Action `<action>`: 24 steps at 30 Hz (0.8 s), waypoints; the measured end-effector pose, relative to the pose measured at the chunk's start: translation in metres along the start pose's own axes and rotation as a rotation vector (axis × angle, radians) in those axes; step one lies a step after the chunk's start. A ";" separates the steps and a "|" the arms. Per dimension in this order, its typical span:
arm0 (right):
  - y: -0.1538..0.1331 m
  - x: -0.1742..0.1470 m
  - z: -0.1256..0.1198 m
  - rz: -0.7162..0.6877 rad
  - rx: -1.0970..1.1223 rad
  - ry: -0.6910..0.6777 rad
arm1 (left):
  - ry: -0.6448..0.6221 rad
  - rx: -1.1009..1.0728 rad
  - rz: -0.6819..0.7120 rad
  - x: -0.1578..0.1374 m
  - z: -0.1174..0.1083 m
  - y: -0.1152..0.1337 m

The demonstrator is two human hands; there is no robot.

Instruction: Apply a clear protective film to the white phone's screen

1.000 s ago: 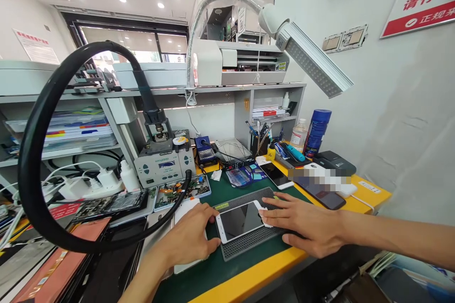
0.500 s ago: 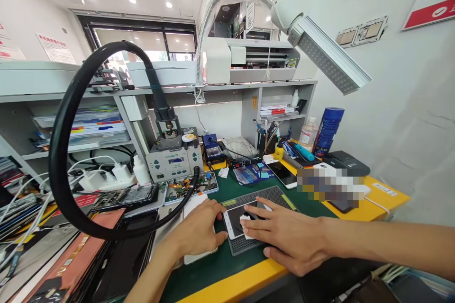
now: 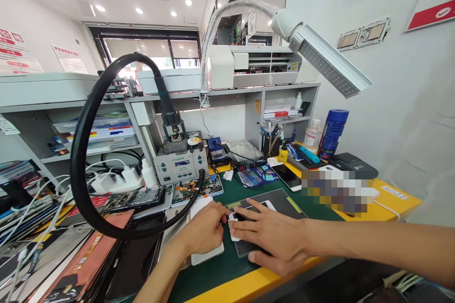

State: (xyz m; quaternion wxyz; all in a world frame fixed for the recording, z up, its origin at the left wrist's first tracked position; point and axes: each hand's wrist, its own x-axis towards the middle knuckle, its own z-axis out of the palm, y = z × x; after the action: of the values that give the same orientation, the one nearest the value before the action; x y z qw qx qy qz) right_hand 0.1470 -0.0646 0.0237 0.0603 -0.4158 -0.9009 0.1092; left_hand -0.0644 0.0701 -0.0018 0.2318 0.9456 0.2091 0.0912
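Right hand (image 3: 273,232) is spreading its fingers fairly flat over the phone (image 3: 271,206), pressing a white cloth (image 3: 232,216) near its left end; looks like wiping. Phone is lying on the grey mat (image 3: 284,201). Left hand (image 3: 204,227) is bending its fingers beside that end; cannot tell if they're gripping. Next stroke seems to be calling for a steadied phone. Black hose (image 3: 80,165) is looping close by the left wrist, possibly crowding it; parts tray (image 3: 215,184) is sitting behind.
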 end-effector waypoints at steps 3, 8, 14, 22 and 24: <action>0.009 0.007 -0.004 0.034 0.025 -0.025 | 0.030 -0.044 -0.005 0.001 0.004 -0.004; 0.019 0.017 -0.004 0.072 0.031 -0.016 | 0.087 -0.112 -0.037 0.004 0.007 -0.006; 0.023 0.016 0.003 0.105 0.061 -0.011 | 0.094 -0.130 -0.047 0.005 0.008 -0.005; 0.035 -0.025 -0.010 0.191 0.083 -0.002 | 0.055 -0.118 -0.053 0.003 0.007 -0.003; 0.040 -0.041 -0.013 0.228 0.098 0.004 | 0.048 -0.121 -0.049 0.003 0.006 -0.002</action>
State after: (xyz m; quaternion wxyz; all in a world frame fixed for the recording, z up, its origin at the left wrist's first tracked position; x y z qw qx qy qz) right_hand 0.2060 -0.0688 0.0254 0.0693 -0.5124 -0.8411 0.1585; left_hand -0.0605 0.0708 -0.0082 0.2856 0.9221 0.2318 0.1206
